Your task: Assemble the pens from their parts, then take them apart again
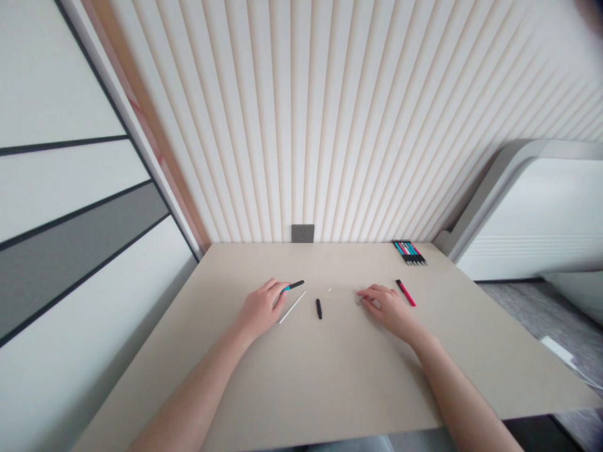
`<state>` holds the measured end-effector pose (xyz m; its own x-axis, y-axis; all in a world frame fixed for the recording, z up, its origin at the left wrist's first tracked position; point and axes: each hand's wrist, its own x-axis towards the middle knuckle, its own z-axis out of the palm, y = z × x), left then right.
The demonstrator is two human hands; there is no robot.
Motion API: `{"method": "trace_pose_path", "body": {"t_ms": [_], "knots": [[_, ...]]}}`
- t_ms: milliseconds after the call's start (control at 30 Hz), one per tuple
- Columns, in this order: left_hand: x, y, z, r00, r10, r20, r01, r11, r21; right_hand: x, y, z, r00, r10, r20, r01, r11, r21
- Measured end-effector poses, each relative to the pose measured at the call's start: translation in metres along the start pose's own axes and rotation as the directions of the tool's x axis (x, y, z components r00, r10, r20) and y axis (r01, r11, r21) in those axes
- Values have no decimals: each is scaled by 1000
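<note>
My left hand (265, 306) is closed around a blue and black pen (295, 285), whose black tip end points to the right. Just below that pen lies a thin white pen refill (293, 307). Farther right is a short black pen part (319, 308), with a tiny white piece (330, 289) above it. My right hand (382, 306) rests low over the table with fingertips pinched at a small, pale, see-through piece (358, 301) too faint to name. Right of this hand lies a red pen barrel (406, 294) with a black end.
Several red, blue and black pens (409, 252) lie side by side at the back right of the beige table (301, 376). A ribbed wall with a dark socket (303, 233) stands behind it. A white cabinet (70, 263) is at the left, a bed headboard (532, 207) at the right.
</note>
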<state>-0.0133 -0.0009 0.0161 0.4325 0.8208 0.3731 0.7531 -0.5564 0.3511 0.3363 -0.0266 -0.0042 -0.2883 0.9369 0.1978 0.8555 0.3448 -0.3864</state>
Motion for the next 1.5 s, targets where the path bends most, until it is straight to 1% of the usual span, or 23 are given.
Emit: {"method": "trace_pose_path", "body": {"t_ms": [100,200,267,333,433,500,600,700,900,1100,1333,1400,1500], "knots": [[1,0,-1,1000,12,22,-12,1000,-6,1,0,-1,1000,0,-17,1,998,61],[0,1,0,995,82,58,-79,996,-45,3,-6,-1,990,59,-131,-35,982,184],[-1,3,1,983,161,85,-155,985,-72,4,-20,2,968,119,-219,-44,946,320],[-3,6,2,966,238,102,-230,969,-86,5,-39,8,954,163,-251,-30,887,461],[-5,13,4,944,311,113,-302,949,-91,5,-67,20,956,186,-228,-18,812,583],[-5,17,4,939,322,121,-311,945,-96,4,-80,28,957,198,-214,-21,781,625],[-5,21,3,942,307,138,-294,950,-108,4,-90,35,966,193,-172,-36,758,652],[-5,22,3,940,309,142,-293,948,-123,3,-91,36,967,202,-152,-53,749,660],[-4,20,4,937,320,137,-307,945,-110,6,-88,31,941,254,-222,-39,735,677],[-5,18,7,938,315,146,-304,948,-95,7,-94,35,964,164,-209,20,741,672],[-3,22,5,929,352,112,-337,932,-135,8,-96,35,963,61,-261,133,737,662],[-3,22,5,924,367,106,-351,925,-146,9,-95,35,966,61,-251,120,755,645],[-2,21,8,916,387,109,-371,917,-145,11,-93,37,972,102,-210,39,814,580]]}}
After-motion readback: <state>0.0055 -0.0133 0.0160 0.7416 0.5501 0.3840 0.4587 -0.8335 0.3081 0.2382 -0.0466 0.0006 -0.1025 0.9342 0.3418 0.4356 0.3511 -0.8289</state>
